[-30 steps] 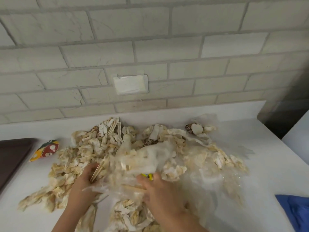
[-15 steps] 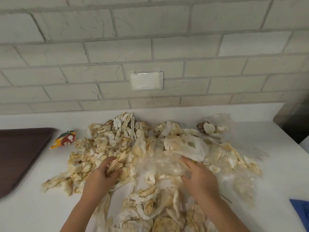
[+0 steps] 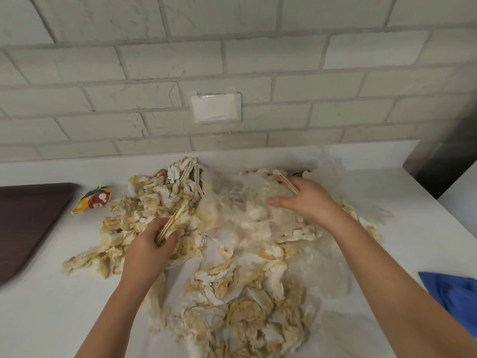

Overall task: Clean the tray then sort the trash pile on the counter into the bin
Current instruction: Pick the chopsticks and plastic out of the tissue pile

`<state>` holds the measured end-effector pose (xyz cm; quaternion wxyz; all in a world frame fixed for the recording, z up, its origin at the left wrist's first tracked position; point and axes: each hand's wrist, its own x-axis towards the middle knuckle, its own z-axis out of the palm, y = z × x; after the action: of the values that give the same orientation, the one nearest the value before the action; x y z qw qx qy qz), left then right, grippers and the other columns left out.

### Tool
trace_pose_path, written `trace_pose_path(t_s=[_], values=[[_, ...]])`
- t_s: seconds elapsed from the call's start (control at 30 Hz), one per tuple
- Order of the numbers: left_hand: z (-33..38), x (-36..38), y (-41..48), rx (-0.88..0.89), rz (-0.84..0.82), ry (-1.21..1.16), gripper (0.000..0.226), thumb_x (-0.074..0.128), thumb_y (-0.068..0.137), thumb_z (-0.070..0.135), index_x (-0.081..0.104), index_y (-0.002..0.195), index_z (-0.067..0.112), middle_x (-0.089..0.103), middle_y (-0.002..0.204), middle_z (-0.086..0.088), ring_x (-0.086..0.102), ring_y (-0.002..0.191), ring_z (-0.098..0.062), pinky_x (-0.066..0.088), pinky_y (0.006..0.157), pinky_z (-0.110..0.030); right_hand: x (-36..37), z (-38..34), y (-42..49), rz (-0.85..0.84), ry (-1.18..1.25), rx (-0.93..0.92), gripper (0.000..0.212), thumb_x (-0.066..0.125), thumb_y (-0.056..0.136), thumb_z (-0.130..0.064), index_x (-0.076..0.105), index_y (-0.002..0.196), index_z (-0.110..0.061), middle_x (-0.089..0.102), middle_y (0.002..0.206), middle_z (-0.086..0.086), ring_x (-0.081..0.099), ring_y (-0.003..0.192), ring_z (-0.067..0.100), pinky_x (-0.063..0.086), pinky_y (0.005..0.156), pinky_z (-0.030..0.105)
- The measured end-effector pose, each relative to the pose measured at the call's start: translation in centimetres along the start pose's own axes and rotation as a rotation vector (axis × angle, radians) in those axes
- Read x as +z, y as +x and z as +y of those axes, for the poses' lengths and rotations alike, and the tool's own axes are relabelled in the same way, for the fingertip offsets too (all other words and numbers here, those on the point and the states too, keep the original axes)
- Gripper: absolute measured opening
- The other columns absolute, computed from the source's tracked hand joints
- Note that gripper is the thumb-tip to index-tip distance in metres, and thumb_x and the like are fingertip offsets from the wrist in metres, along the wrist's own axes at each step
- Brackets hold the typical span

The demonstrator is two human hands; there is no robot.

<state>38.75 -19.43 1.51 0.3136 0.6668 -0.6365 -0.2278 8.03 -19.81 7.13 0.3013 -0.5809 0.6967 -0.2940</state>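
The trash pile (image 3: 232, 267) sprawls mid-table (image 3: 38, 319), right of the brown tray (image 3: 25, 220). The left grip (image 3: 152, 244) pinches wooden sticks (image 3: 170, 223) at the pile's left. The right grip (image 3: 307, 200) pinches thinner sticks (image 3: 287, 183) over clear plastic (image 3: 232, 197) at its far side.

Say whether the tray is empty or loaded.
Empty where visible: the tray shows bare dark surface; its left part is out of frame.

Crumpled paper napkins (image 3: 160, 197); glossy clear plastic film (image 3: 232, 197); probably wooden sticks (image 3: 170, 223); matt counter (image 3: 38, 319).
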Motion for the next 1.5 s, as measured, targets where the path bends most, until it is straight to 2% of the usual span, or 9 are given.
trace_pose_path(t_s=[0.23, 0.37, 0.57, 0.77, 0.93, 1.07, 1.2, 1.37, 1.5], values=[[0.3, -0.8, -1.4, 0.006, 0.035, -0.134, 0.046, 0.062, 0.082, 0.052, 0.063, 0.117, 0.021, 0.060, 0.062, 0.007, 0.054, 0.053, -0.009, 0.040, 0.051, -0.026, -1.9, 2.5, -2.8, 0.209, 0.102, 0.100, 0.032, 0.076, 0.072, -0.045, 0.069, 0.100, -0.031, 0.066, 0.094, -0.002, 0.063, 0.088, 0.017, 0.049, 0.078, 0.032], [2.9, -0.9, -2.9, 0.094, 0.070, -0.254, 0.054, 0.061, 0.073, 0.068, 0.053, 0.119, 0.040, 0.064, 0.112, 0.011, 0.062, 0.083, -0.005, 0.049, 0.068, -0.027, -2.9, 3.5, -6.2, 0.195, 0.109, 0.127, 0.020, 0.075, 0.074, -0.042, 0.071, 0.088, -0.029, 0.064, 0.086, -0.002, 0.061, 0.081, 0.016, 0.045, 0.071, 0.031], [9.1, 3.2, -3.1, 0.339, -0.080, 0.289, 0.104, 0.043, 0.059, 0.090, 0.010, 0.147, 0.045, 0.056, 0.120, -0.006, 0.061, 0.084, -0.017, 0.044, 0.053, -0.024, -3.6, 4.6, -9.8, 0.261, 0.025, 0.208, 0.028, 0.071, 0.075, -0.050, 0.066, 0.098, -0.034, 0.063, 0.085, -0.007, 0.060, 0.081, 0.011, 0.042, 0.066, 0.025], [12.3, 7.9, -2.3, 0.249, -0.262, 0.739, 0.118, 0.028, 0.055, 0.096, -0.003, 0.150, 0.033, 0.019, 0.152, -0.021, 0.061, 0.104, -0.034, 0.040, 0.051, -0.029, -4.0, 6.3, -15.0, -0.215, -0.396, 0.415, 0.054, 0.073, 0.068, -0.059, 0.059, 0.114, -0.033, 0.058, 0.110, -0.009, 0.053, 0.095, 0.010, 0.039, 0.077, 0.024], [13.1, 10.7, -2.1, 0.217, -0.254, 0.782, 0.103, 0.035, 0.065, 0.090, 0.028, 0.142, 0.022, 0.029, 0.145, -0.023, 0.059, 0.107, -0.035, 0.041, 0.058, -0.032, 0.3, 7.6, -19.5, -0.253, -0.485, 0.474, 0.074, 0.067, 0.064, -0.070, 0.048, 0.127, -0.036, 0.056, 0.122, -0.009, 0.054, 0.110, 0.014, 0.042, 0.082, 0.025], [12.5, 11.2, -1.8, 0.238, -0.162, 0.605, 0.061, 0.050, 0.084, 0.064, 0.053, 0.119, 0.016, 0.041, 0.132, -0.019, 0.060, 0.093, -0.032, 0.041, 0.058, -0.032, 3.0, 8.8, -20.1, -0.134, -0.514, 0.438, 0.058, 0.058, 0.073, -0.069, 0.048, 0.119, -0.035, 0.048, 0.104, -0.006, 0.056, 0.101, 0.018, 0.041, 0.075, 0.026], [11.9, 9.9, -1.6, 0.314, 0.008, 0.260, 0.049, 0.060, 0.080, 0.060, 0.061, 0.093, 0.013, 0.051, 0.110, -0.014, 0.054, 0.072, -0.027, 0.038, 0.056, -0.029, 2.7, 9.7, -20.3, -0.034, -0.399, 0.342, 0.031, 0.059, 0.081, -0.055, 0.045, 0.072, -0.029, 0.046, 0.077, -0.008, 0.056, 0.082, 0.015, 0.034, 0.058, 0.024], [12.1, 6.4, -1.1, 0.326, 0.147, -0.052, 0.048, 0.064, 0.075, 0.063, 0.053, 0.074, 0.016, 0.047, 0.091, -0.004, 0.046, 0.067, -0.017, 0.038, 0.058, -0.026, 0.5, 9.1, -20.9, 0.146, -0.159, 0.187, 0.044, 0.069, 0.073, -0.055, 0.054, 0.067, -0.014, 0.050, 0.068, -0.002, 0.052, 0.065, 0.013, 0.042, 0.062, 0.031], [12.0, 2.8, -0.9, 0.197, 0.105, -0.433, 0.042, 0.066, 0.083, 0.029, 0.032, 0.061, 0.021, 0.031, 0.058, 0.001, 0.027, 0.046, -0.009, 0.026, 0.047, -0.025, -1.7, 7.4, -21.4, 0.319, -0.075, 0.100, 0.041, 0.077, 0.067, -0.049, 0.044, 0.049, -0.031, 0.043, 0.063, -0.009, 0.047, 0.059, 0.003, 0.033, 0.053, 0.018]])
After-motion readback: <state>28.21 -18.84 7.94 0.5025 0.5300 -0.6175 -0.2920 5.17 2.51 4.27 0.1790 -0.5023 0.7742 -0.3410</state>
